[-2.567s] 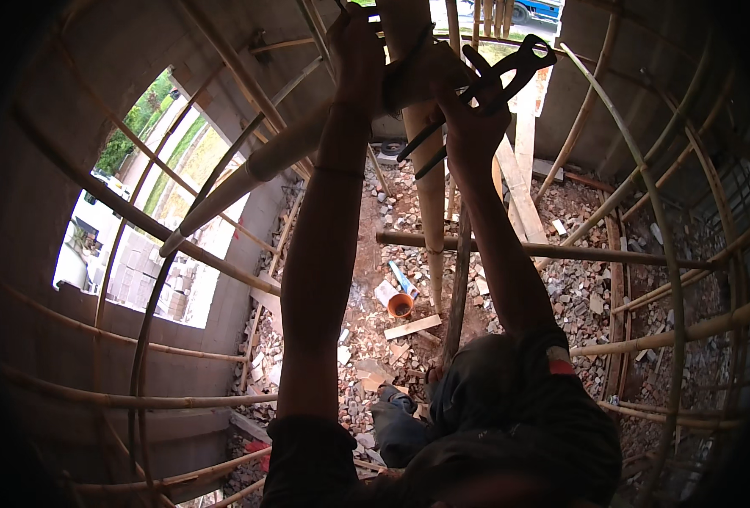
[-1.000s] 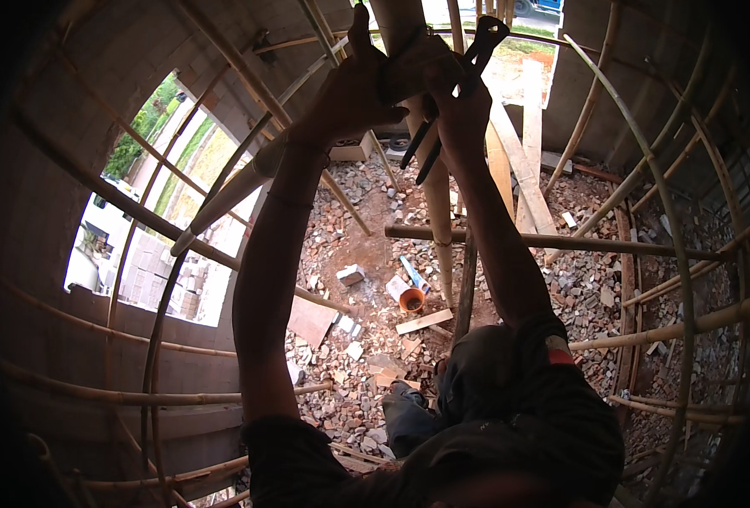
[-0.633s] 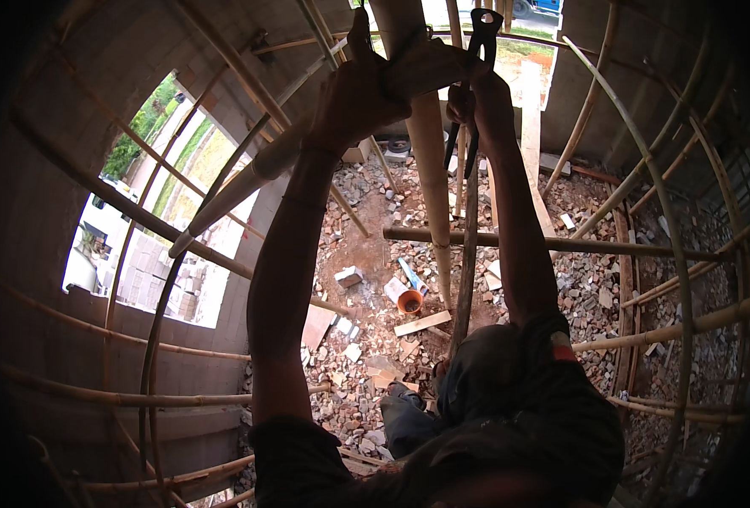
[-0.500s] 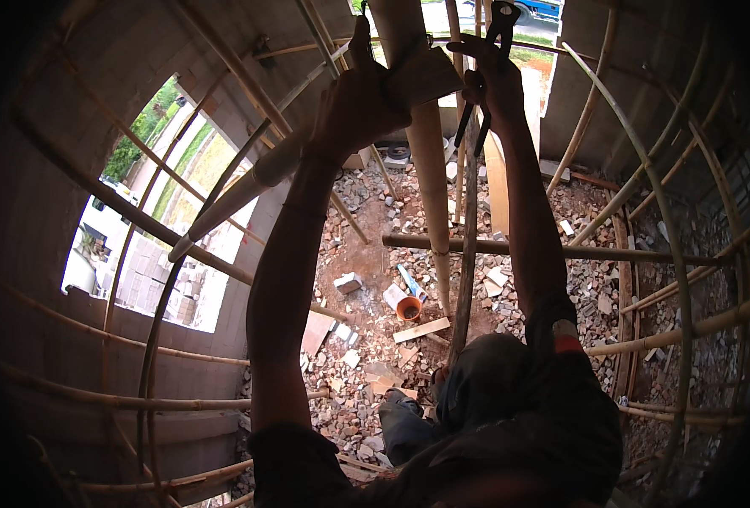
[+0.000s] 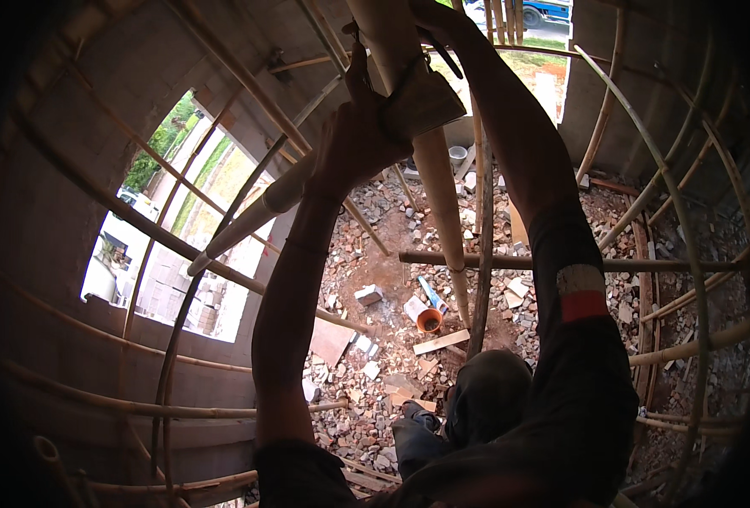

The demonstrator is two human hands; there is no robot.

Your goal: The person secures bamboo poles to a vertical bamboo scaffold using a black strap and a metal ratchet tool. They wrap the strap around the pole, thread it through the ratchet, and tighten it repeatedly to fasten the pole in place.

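Closest to the viewer, the wearer's dark-sleeved arms stretch forward, the right sleeve (image 5: 582, 292) banded white and red, above a bent knee (image 5: 493, 385). Ahead, the left hand (image 5: 362, 140) is wrapped round a thick bamboo cross pole (image 5: 252, 218) near its cut end, thumb raised alongside a bamboo upright (image 5: 439, 186). These two poles meet at the top of the view, with a dark binding (image 5: 405, 83) at the crossing. The right hand (image 5: 442, 21), in front of the joint holding black pincers half a second ago, has now reached up beside the upright at the top edge. Only a dark handle (image 5: 449, 61) shows below it, probably the pincers'; how tightly those fingers close cannot be told. This leaves the left hand alone steadying the cross pole, while the right appears to attend to the joint's far side. Well below, an orange bucket (image 5: 429, 320) lies on broken rubble (image 5: 510, 292). Farthest off, beyond a wall opening, stands a blue truck (image 5: 548, 10).
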